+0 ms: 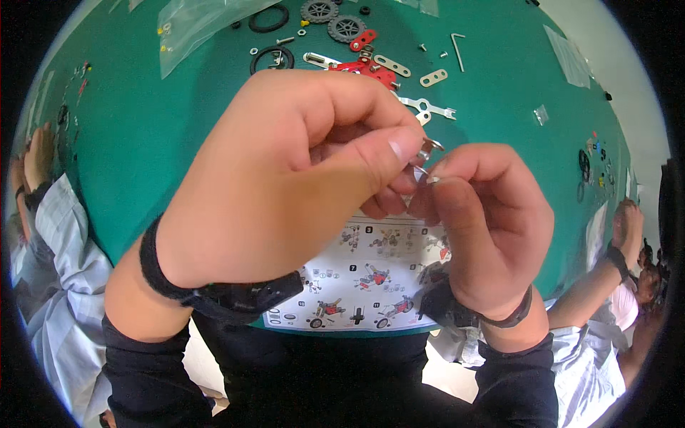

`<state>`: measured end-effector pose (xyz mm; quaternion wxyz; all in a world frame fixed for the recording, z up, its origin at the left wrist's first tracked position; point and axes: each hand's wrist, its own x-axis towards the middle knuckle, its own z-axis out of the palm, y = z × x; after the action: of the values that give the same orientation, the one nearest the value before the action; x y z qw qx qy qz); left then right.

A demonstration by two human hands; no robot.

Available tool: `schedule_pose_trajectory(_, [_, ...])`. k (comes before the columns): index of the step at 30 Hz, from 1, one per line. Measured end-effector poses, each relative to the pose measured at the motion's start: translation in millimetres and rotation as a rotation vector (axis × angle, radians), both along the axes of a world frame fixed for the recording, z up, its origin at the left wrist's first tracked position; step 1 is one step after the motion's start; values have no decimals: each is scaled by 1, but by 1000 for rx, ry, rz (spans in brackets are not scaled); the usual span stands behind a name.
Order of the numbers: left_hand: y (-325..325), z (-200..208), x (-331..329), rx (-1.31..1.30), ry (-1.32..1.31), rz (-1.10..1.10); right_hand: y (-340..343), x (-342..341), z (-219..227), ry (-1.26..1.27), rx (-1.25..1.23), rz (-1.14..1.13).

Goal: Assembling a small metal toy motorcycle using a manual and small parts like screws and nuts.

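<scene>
My left hand (pixel 285 178) is closed, its thumb and forefinger pinching a small bent silver metal bracket (pixel 429 148). Close against it, my right hand (pixel 496 225) pinches a tiny silver part (pixel 432 180) between thumb and forefinger; its exact kind is too small to make out. Both hands are raised over a printed instruction sheet (pixel 342 289) with pictures of a model vehicle. Just beyond my left hand lie red perforated plates (pixel 382 74), silver perforated strips (pixel 392 65) and a flat silver spanner (pixel 439 108), partly hidden by my fingers.
On the green table (pixel 499 107) lie grey toy wheels (pixel 347 28), black rubber rings (pixel 270 19), loose screws (pixel 285 41) and a hex key (pixel 457 52). A clear plastic bag (pixel 193 32) sits at the far left. Other people's arms (pixel 626 228) rest at both sides.
</scene>
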<state>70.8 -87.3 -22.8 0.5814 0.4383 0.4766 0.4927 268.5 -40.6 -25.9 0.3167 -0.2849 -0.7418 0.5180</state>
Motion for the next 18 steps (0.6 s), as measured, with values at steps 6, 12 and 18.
schedule_pose_trajectory(6, [18, 29, -4, 192, 198, 14, 12, -17, 27, 230, -404, -145])
schedule_pose_trajectory(12, [21, 28, 2, 185, 157, -7, 11, -18, 27, 248, -438, -173])
schedule_pose_trajectory(18, [21, 25, 0, 230, 184, -7, 13, -21, 25, 255, -489, -198])
